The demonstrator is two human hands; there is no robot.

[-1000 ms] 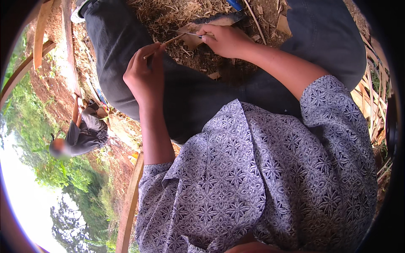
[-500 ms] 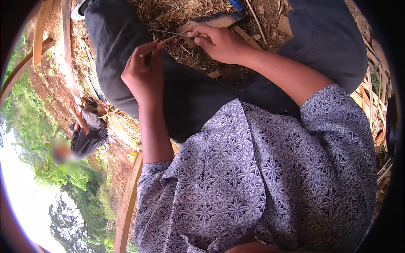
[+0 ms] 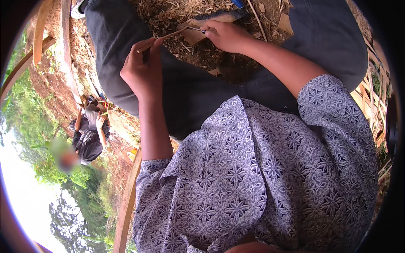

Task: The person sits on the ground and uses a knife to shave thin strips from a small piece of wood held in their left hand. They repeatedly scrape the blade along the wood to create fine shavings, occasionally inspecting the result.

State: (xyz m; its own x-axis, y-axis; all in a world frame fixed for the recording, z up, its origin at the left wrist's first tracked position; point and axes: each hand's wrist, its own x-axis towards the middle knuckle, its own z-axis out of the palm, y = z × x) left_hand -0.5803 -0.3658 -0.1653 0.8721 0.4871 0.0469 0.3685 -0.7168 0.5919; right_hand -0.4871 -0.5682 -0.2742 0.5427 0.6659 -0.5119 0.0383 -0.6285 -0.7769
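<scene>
My left hand (image 3: 141,69) is closed around a thin wooden stick (image 3: 172,34) above my left thigh. The stick's cut butt end shows beside the knuckles, and its slim end slants up to the right. My right hand (image 3: 228,37) grips a small knife (image 3: 195,28) by its dark handle, most of which the fingers hide. The narrow blade points left and lies close to the stick's far tip; whether they touch I cannot tell. Below both hands, a flat piece of wood (image 3: 195,39) with a dark edge lies on the ground.
Wood shavings (image 3: 162,12) cover the ground between my legs, with a blue object (image 3: 237,3) and a thin rod (image 3: 258,21) there. Split strips (image 3: 373,95) pile up at the right. Wooden poles (image 3: 127,202) stand at the left, where another person (image 3: 90,130) sits farther off.
My right hand has drawn the knife up and to the right, toward the stick's tip. My left hand has barely moved. The other person has shifted their arms and leaned.
</scene>
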